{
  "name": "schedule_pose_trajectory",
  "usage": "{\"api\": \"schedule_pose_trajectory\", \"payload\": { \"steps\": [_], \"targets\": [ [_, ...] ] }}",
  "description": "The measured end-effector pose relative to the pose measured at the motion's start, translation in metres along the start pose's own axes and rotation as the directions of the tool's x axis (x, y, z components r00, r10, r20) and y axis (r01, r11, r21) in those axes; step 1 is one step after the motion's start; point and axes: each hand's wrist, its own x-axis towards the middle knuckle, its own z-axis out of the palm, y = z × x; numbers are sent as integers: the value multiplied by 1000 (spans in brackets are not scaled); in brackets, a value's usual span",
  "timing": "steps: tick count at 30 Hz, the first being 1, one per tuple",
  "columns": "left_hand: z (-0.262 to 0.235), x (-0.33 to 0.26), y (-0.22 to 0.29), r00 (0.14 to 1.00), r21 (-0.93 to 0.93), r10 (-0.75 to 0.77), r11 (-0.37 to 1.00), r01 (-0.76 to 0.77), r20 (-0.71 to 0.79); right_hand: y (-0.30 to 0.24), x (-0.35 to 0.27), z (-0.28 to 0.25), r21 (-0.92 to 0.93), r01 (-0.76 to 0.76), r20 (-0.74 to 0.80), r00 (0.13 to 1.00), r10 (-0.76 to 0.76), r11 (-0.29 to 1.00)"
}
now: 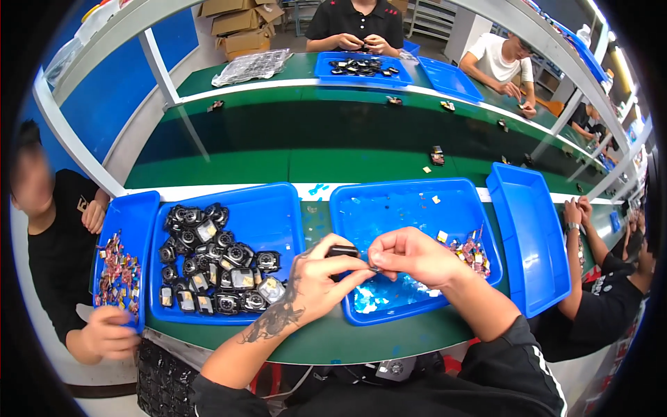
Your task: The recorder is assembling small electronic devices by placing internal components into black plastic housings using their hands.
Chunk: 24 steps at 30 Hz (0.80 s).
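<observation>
My left hand [321,276] grips a small black part [342,251] above the near edge of a blue tray [389,201]. My right hand [408,256] meets it from the right, its fingertips pinched on something tiny at the part; what it is cannot be made out. Both hands hover over the tray, which holds blue film scraps [379,297] and a pile of small coloured pieces [472,251] at its right side. To the left, another blue tray [278,208] holds several black round parts [208,267].
An upended blue tray [531,236] stands to the right. A narrow blue tray [135,215] with small coloured pieces sits far left, by a neighbour's hand [108,332]. A green conveyor belt [292,139] carries scattered parts. People work across it and on both sides.
</observation>
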Motion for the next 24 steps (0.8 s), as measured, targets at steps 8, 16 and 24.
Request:
{"api": "schedule_pose_trajectory", "payload": {
  "steps": [8, 16, 24],
  "targets": [
    [8, 2, -3, 951, -439, -309, 856, 274, -8, 4, -10, 5, -952, -42, -216, 794, -568, 303],
    [7, 1, -8, 927, -455, -362, 811, 367, 101, 5, 6, 31, -646, 285, -327, 735, -594, 708],
    [8, 6, -15, 931, -722, -362, 632, 280, 45, -8, -11, 25, -582, 222, -454, 710, -539, 782]
  ]
}}
